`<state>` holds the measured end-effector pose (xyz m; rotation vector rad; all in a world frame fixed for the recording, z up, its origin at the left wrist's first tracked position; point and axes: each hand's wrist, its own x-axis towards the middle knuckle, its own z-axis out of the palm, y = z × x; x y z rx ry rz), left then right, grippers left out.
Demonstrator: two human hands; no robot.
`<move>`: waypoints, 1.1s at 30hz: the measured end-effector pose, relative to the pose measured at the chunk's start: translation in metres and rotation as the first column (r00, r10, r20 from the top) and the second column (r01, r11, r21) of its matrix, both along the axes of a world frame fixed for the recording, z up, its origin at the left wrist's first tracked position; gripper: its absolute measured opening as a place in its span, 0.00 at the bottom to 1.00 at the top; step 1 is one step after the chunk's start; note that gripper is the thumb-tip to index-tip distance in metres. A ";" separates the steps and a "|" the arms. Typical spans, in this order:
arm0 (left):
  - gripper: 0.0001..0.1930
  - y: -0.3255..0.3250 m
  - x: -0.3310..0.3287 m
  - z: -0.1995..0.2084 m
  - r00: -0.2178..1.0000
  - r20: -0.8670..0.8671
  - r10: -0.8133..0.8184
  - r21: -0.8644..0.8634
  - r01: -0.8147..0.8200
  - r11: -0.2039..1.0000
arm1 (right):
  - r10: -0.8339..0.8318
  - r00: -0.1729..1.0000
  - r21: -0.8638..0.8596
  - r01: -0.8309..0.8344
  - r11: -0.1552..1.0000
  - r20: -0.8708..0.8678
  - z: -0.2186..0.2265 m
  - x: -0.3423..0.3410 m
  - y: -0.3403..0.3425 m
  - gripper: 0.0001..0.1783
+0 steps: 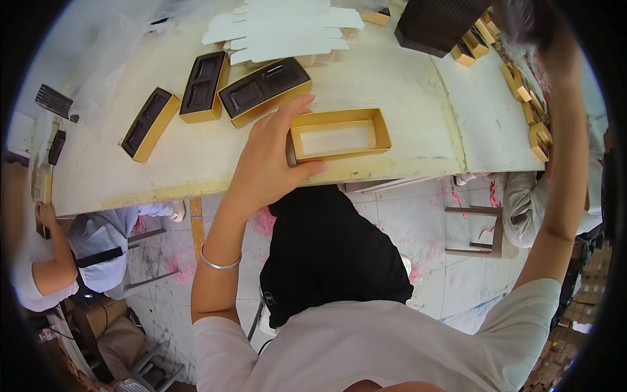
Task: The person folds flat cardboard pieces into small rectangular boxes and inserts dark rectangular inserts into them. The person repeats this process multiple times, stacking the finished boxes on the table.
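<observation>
My left hand (269, 153) grips the left end of a gold open-topped box (384, 134), thumb on the near side and fingers on the far side. The box lies at the table's near edge, with no insert inside it. My right hand (560, 59) reaches out to the far right, beside a blurred dark thing (526, 23) with clear plastic about it. Its fingers are hidden and smeared. Left of my left hand lie three gold boxes (212, 114) with black molded inserts. A tall stack of black inserts (431, 29) stands at the far right.
Flat white carton blanks (281, 29) are piled at the back of the table (392, 85). Several gold boxes (516, 81) line the right side. Clear plastic film (104, 46) lies far left. Another person's hand (46, 214) is at the left edge; a person sits at right.
</observation>
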<state>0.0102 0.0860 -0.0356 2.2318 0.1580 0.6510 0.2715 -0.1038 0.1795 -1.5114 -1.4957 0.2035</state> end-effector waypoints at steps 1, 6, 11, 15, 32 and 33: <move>0.43 0.000 0.001 0.000 1.000 0.015 -0.015 0.011 0.014 1.000 | -0.016 0.987 -0.171 -0.011 0.985 -0.157 -0.021 -0.004 -0.005 0.28; 0.47 0.005 -0.006 0.001 0.999 -0.028 -0.017 0.042 0.018 0.999 | 0.123 0.983 -0.697 -0.184 0.693 -0.138 -0.115 -0.067 0.047 0.22; 0.47 0.002 -0.005 0.004 0.999 -0.022 -0.034 0.001 0.034 0.999 | 0.091 0.995 -0.635 -0.098 0.766 -0.043 -0.138 -0.067 0.065 0.14; 0.47 0.007 -0.005 -0.001 0.999 0.012 -0.041 0.026 0.040 0.999 | 0.114 0.967 -0.678 0.073 0.731 0.227 -0.128 -0.072 0.069 0.16; 0.38 0.009 -0.005 0.003 0.993 -0.060 -0.104 0.064 0.107 0.992 | 0.344 0.361 -0.329 -0.104 0.938 0.867 -0.139 -0.063 0.011 0.26; 0.39 0.008 -0.005 0.003 0.993 -0.061 -0.105 0.060 0.109 0.992 | 0.339 0.292 -0.325 -0.096 0.941 0.894 -0.143 -0.063 0.012 0.26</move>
